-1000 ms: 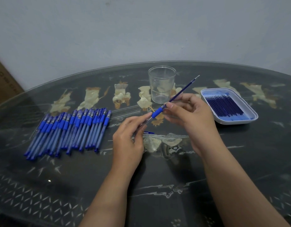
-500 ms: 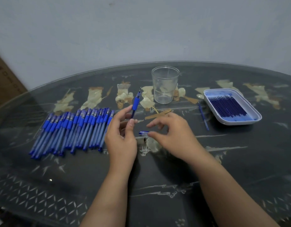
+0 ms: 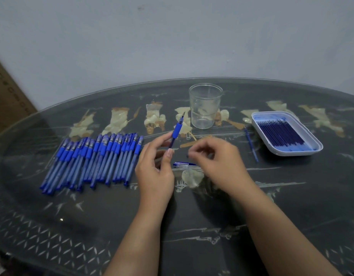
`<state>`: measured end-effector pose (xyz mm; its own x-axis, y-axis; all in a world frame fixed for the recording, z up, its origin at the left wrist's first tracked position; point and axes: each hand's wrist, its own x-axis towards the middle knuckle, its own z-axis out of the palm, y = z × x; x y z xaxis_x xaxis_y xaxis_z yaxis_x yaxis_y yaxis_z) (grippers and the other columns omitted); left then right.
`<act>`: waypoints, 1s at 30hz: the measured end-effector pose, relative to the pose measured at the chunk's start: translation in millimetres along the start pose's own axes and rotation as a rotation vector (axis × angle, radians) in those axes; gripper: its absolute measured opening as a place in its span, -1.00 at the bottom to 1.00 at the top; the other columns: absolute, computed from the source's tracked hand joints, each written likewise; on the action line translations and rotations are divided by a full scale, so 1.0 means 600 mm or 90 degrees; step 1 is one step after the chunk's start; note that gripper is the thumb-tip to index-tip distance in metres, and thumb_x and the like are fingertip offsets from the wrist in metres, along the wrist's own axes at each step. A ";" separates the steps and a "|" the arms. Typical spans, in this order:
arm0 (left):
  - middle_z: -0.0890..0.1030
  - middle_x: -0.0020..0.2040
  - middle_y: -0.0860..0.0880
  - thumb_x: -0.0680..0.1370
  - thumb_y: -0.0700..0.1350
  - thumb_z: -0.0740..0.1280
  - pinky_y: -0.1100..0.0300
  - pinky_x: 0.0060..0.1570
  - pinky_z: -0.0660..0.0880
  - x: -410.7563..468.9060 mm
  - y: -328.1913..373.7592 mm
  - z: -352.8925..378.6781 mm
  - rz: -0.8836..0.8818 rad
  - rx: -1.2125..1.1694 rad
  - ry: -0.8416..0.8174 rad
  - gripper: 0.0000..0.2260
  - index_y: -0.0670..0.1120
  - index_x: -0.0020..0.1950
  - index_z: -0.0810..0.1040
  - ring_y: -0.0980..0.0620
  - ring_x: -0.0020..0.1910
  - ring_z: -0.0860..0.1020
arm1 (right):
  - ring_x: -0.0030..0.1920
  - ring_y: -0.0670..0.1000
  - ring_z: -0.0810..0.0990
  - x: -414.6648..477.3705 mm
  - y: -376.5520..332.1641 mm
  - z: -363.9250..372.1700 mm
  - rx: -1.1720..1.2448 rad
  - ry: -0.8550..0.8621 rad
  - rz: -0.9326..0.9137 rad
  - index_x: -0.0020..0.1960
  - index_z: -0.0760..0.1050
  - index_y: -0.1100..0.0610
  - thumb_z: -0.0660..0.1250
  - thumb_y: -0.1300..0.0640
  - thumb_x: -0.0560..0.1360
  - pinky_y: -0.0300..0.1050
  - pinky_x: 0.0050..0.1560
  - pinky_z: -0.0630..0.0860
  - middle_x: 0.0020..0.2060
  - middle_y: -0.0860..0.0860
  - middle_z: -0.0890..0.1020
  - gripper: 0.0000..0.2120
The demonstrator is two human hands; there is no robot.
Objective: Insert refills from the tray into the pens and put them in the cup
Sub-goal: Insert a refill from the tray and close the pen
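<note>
My left hand (image 3: 154,172) holds a blue-grip pen (image 3: 176,130) by its barrel, tip pointing up and away toward the clear plastic cup (image 3: 205,105). My right hand (image 3: 218,162) hovers low to the pen's right, blurred, fingers curled. A blue pen cap (image 3: 182,164) lies on the glass just under its fingertips; contact with it is unclear. One loose refill (image 3: 251,145) lies on the table left of the white tray (image 3: 295,153), which holds several dark blue refills (image 3: 279,133). A row of several pens (image 3: 92,158) lies to the left.
The round glass-topped table (image 3: 192,216) has a dark patterned surface and stands against a pale wall. A cardboard box (image 3: 7,100) stands at the far left. The cup has nothing in it.
The refill my right hand held in the pen now lies by the tray. My left hand has turned the pen tip-up. My right hand dropped toward the cap.
</note>
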<state>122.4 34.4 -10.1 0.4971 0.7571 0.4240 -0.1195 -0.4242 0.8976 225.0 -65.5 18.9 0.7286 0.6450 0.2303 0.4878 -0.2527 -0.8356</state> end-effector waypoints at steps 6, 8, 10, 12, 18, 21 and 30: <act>0.57 0.05 0.15 0.56 -0.37 0.31 0.40 -0.01 0.48 -0.005 0.008 0.006 0.071 0.053 -0.054 -0.59 0.11 0.22 0.57 0.16 0.01 0.57 | -0.06 0.05 0.71 0.004 -0.034 -0.074 0.455 0.130 0.047 -0.03 0.57 0.18 0.37 0.30 0.51 -0.13 0.03 0.62 -0.16 0.10 0.73 -0.93; 0.57 0.05 0.14 0.54 -0.40 0.31 0.41 -0.02 0.48 -0.006 0.007 0.008 0.104 0.075 -0.070 -0.59 0.06 0.23 0.58 0.16 0.02 0.57 | -0.05 0.08 0.71 0.003 -0.035 -0.086 0.463 0.140 0.038 -0.01 0.57 0.20 0.37 0.30 0.51 -0.12 0.04 0.61 -0.14 0.13 0.72 -0.93; 0.58 0.06 0.12 0.54 -0.41 0.32 0.43 -0.01 0.46 -0.007 0.005 0.009 0.129 0.086 -0.080 -0.59 0.03 0.23 0.59 0.18 0.03 0.57 | -0.04 0.08 0.71 0.002 -0.033 -0.094 0.448 0.137 0.035 -0.01 0.57 0.20 0.37 0.31 0.51 -0.12 0.04 0.61 -0.13 0.15 0.72 -0.92; 0.58 0.06 0.11 0.53 -0.42 0.32 0.43 -0.01 0.46 -0.007 0.005 0.010 0.147 0.095 -0.087 -0.58 0.03 0.22 0.58 0.19 0.03 0.56 | -0.04 0.08 0.71 0.001 -0.032 -0.097 0.427 0.126 0.035 -0.03 0.58 0.19 0.37 0.32 0.51 -0.12 0.04 0.61 -0.14 0.14 0.72 -0.92; 0.59 0.06 0.06 0.52 -0.42 0.33 0.40 0.01 0.47 -0.007 0.000 0.012 0.155 0.109 -0.105 -0.58 0.02 0.22 0.61 0.12 0.06 0.57 | -0.10 -0.01 0.71 0.000 -0.031 -0.095 0.378 0.094 0.029 -0.07 0.59 0.18 0.40 0.31 0.48 -0.18 0.01 0.62 -0.18 0.10 0.73 -0.93; 0.59 0.06 0.06 0.52 -0.42 0.33 0.38 0.01 0.47 -0.007 0.001 0.012 0.164 0.109 -0.108 -0.58 0.03 0.22 0.60 0.11 0.06 0.57 | -0.16 -0.07 0.71 0.001 -0.027 -0.093 0.357 0.075 0.029 -0.07 0.59 0.19 0.40 0.33 0.48 -0.27 -0.07 0.59 -0.21 0.11 0.72 -0.92; 0.57 0.06 0.14 0.52 -0.41 0.33 0.42 0.01 0.46 -0.008 0.002 0.011 0.161 0.114 -0.109 -0.57 0.06 0.21 0.58 0.16 0.04 0.56 | -0.10 -0.02 0.70 0.004 -0.016 -0.075 0.234 0.034 0.016 -0.04 0.64 0.12 0.42 0.17 0.49 -0.08 0.07 0.62 -0.19 0.05 0.72 -0.93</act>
<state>125.6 27.0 -11.6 0.6095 0.5291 0.5904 -0.1122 -0.6796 0.7249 243.9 -94.3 49.8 0.7669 0.6012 0.2246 0.2710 0.0139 -0.9625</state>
